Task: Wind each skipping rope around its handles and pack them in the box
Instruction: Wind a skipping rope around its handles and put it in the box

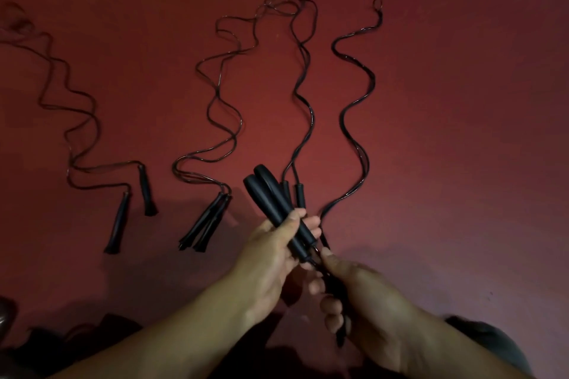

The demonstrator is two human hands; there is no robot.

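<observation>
Both of your forearms enter from the bottom edge, cut off by the frame. Your left hand (271, 243) holds a pair of black handles (277, 209) side by side, its thumb curled over them and its fingers (311, 223) showing behind; the broad ends point up and away from you. Your right hand (354, 295) meets the narrow lower ends of those handles, thumb and forefinger pinching the cord where it leaves them, the remaining fingers curled around a dark length that runs down through the palm; how much of it is hidden inside the grip cannot be made out. From there the held rope (351, 108) snakes away across the red floor (462, 132) to a small loop at its far end.

Just behind your left hand lies a second rope (303, 95), its two handles partly covered by the raised pair. Left of it lies a third rope (215, 108) with its handles (206, 224) together on the floor. Well to the left, a fourth rope (77, 120) has its handles apart, and its far end fades into shadow at the frame edge. Where the far ends of the middle ropes tangle, the strands cannot be told apart. Dark shapes at the lower corners are too dim to identify.
</observation>
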